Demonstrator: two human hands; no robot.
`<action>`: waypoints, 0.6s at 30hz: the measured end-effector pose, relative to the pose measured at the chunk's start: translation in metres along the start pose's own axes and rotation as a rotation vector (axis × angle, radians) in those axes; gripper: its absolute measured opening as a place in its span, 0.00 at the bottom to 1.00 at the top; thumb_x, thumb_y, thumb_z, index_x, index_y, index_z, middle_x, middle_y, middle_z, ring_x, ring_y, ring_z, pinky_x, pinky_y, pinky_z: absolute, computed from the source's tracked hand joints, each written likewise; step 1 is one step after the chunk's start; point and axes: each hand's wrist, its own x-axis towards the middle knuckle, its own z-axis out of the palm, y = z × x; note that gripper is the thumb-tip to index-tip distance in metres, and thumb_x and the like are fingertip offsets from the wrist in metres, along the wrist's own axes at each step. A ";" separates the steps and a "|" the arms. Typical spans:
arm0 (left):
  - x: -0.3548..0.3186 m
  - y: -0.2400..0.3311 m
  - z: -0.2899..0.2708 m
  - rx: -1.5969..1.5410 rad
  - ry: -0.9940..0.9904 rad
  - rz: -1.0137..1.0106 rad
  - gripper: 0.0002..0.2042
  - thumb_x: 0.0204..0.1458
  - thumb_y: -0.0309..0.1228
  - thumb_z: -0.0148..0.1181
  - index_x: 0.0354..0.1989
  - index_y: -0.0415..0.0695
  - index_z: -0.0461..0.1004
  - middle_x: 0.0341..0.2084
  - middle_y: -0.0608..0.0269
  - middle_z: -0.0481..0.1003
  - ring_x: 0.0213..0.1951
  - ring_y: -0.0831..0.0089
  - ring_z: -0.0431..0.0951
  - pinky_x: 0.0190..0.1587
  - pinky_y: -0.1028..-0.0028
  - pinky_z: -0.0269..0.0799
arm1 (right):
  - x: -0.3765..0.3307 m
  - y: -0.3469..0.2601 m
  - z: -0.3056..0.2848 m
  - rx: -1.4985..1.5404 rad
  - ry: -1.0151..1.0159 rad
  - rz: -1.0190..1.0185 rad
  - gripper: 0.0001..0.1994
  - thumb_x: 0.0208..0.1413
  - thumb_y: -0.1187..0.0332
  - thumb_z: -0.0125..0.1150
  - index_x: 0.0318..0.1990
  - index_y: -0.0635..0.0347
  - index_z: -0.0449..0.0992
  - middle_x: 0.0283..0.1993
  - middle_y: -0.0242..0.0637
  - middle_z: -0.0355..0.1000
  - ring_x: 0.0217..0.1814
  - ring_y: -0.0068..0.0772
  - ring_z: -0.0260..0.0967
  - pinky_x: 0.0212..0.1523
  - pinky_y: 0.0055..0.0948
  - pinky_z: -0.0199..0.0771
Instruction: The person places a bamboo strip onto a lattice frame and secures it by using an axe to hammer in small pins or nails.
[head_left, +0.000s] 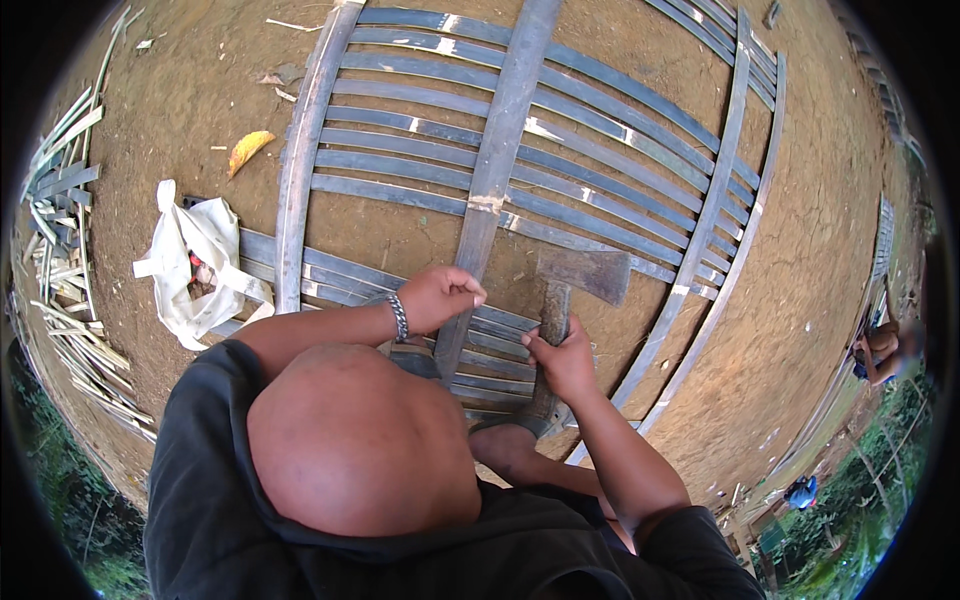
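Head view showed a large woven panel of grey bamboo slats [560, 140] lying flat on bare brown earth [200, 90], its long strips curving from left to right and crossed by several thicker ribs. One central rib [497, 170] ran from the top edge down toward the person. Left of the panel lay a heap of split bamboo offcuts [60, 230], then a white cloth bag [195, 260] touching the panel's edge, and a yellow leaf [247, 150] farther up. The person's own head and dark shirt blocked the panel's near end. The right hand [565, 362] was wrapped around the wooden handle of a hatchet [585, 272], handle upright in the picture, blade pointing right. The left hand [440, 297], braceleted, was curled, resting on the central rib.
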 end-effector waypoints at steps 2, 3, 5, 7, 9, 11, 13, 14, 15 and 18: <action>0.006 0.004 -0.006 0.031 0.115 0.006 0.10 0.60 0.35 0.68 0.40 0.40 0.85 0.24 0.73 0.76 0.28 0.85 0.70 0.31 0.77 0.67 | 0.002 0.008 -0.008 0.006 0.026 0.015 0.14 0.57 0.76 0.70 0.42 0.62 0.68 0.32 0.31 0.75 0.25 0.22 0.72 0.27 0.26 0.74; 0.010 0.011 -0.010 0.085 0.164 -0.008 0.10 0.60 0.35 0.68 0.40 0.40 0.85 0.24 0.73 0.75 0.28 0.85 0.69 0.31 0.78 0.66 | 0.004 0.011 -0.011 0.013 0.026 0.014 0.14 0.57 0.76 0.70 0.42 0.62 0.68 0.32 0.32 0.75 0.25 0.22 0.72 0.27 0.26 0.74; 0.016 0.025 -0.010 0.106 0.305 0.080 0.09 0.59 0.34 0.69 0.38 0.40 0.85 0.22 0.71 0.72 0.27 0.82 0.68 0.31 0.77 0.64 | 0.006 0.016 -0.014 0.027 0.027 0.012 0.14 0.56 0.76 0.70 0.42 0.62 0.68 0.32 0.32 0.75 0.25 0.22 0.72 0.26 0.26 0.73; 0.025 0.029 -0.017 0.263 0.397 0.188 0.08 0.58 0.33 0.69 0.38 0.40 0.85 0.22 0.69 0.71 0.27 0.80 0.69 0.31 0.76 0.65 | 0.006 0.015 -0.011 0.038 0.014 0.018 0.14 0.57 0.76 0.70 0.42 0.62 0.68 0.32 0.32 0.74 0.25 0.22 0.72 0.26 0.27 0.73; 0.036 0.030 -0.022 0.351 0.487 0.285 0.08 0.57 0.32 0.69 0.38 0.40 0.85 0.22 0.67 0.72 0.27 0.77 0.71 0.31 0.74 0.66 | 0.006 0.014 -0.007 0.044 -0.005 0.027 0.14 0.57 0.75 0.70 0.42 0.62 0.68 0.32 0.32 0.74 0.25 0.22 0.72 0.26 0.27 0.73; 0.045 0.027 -0.023 0.368 0.575 0.373 0.07 0.56 0.31 0.70 0.38 0.41 0.85 0.22 0.64 0.73 0.27 0.73 0.74 0.31 0.72 0.68 | 0.006 0.011 0.001 0.045 -0.031 0.038 0.14 0.57 0.75 0.70 0.42 0.62 0.68 0.31 0.31 0.74 0.25 0.22 0.72 0.26 0.26 0.73; 0.051 0.028 -0.025 0.466 0.608 0.423 0.07 0.56 0.31 0.70 0.38 0.41 0.85 0.23 0.60 0.75 0.27 0.68 0.75 0.31 0.69 0.70 | 0.003 0.008 0.005 0.046 -0.056 0.047 0.14 0.57 0.75 0.71 0.42 0.61 0.68 0.31 0.31 0.73 0.25 0.22 0.72 0.26 0.26 0.73; 0.053 0.027 -0.026 0.515 0.624 0.448 0.07 0.56 0.30 0.70 0.37 0.41 0.85 0.23 0.58 0.75 0.27 0.66 0.76 0.31 0.68 0.71 | 0.002 0.007 0.007 0.047 -0.069 0.052 0.14 0.57 0.74 0.71 0.42 0.61 0.68 0.31 0.31 0.73 0.25 0.22 0.72 0.26 0.26 0.73; 0.055 0.027 -0.025 0.521 0.619 0.446 0.06 0.56 0.30 0.70 0.37 0.41 0.85 0.24 0.57 0.75 0.27 0.64 0.76 0.31 0.67 0.71 | 0.000 0.005 0.009 0.029 -0.074 0.059 0.14 0.57 0.74 0.71 0.41 0.61 0.68 0.31 0.31 0.73 0.25 0.21 0.71 0.26 0.26 0.72; 0.056 0.027 -0.022 0.558 0.618 0.456 0.05 0.55 0.29 0.69 0.37 0.42 0.85 0.24 0.55 0.76 0.26 0.59 0.77 0.30 0.65 0.72 | -0.006 -0.002 0.011 -0.022 -0.085 0.077 0.13 0.57 0.74 0.71 0.40 0.61 0.68 0.29 0.30 0.73 0.24 0.21 0.71 0.26 0.26 0.72</action>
